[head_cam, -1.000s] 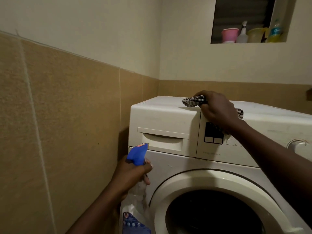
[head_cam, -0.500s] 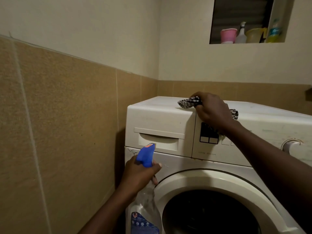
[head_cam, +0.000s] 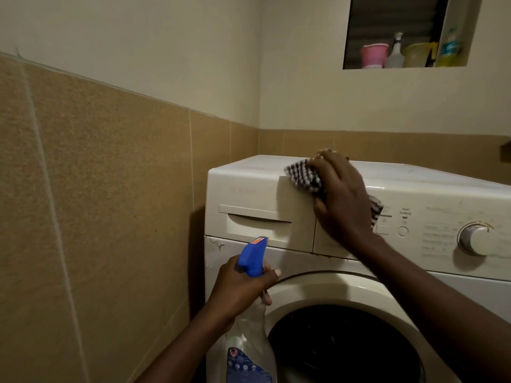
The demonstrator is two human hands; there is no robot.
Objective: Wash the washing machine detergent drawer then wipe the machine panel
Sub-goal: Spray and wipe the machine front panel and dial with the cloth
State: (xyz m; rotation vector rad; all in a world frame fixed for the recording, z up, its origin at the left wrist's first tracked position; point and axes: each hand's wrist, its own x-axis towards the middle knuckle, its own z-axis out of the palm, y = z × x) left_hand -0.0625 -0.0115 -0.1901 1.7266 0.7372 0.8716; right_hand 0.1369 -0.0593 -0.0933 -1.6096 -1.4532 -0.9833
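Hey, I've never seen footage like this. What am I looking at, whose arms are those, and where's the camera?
It is one camera worn on a person's head, looking forward and down, so both arms are that person's own. The left hand grips a spray bottle just under its blue trigger head. The right hand presses a checked cloth against the upper front edge of the white washing machine, near the closed detergent drawer.

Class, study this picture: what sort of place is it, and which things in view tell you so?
Probably a home laundry or bathroom corner: a front-loading washing machine stands against tiled walls, and a wall niche above holds bottles and a pink cup.
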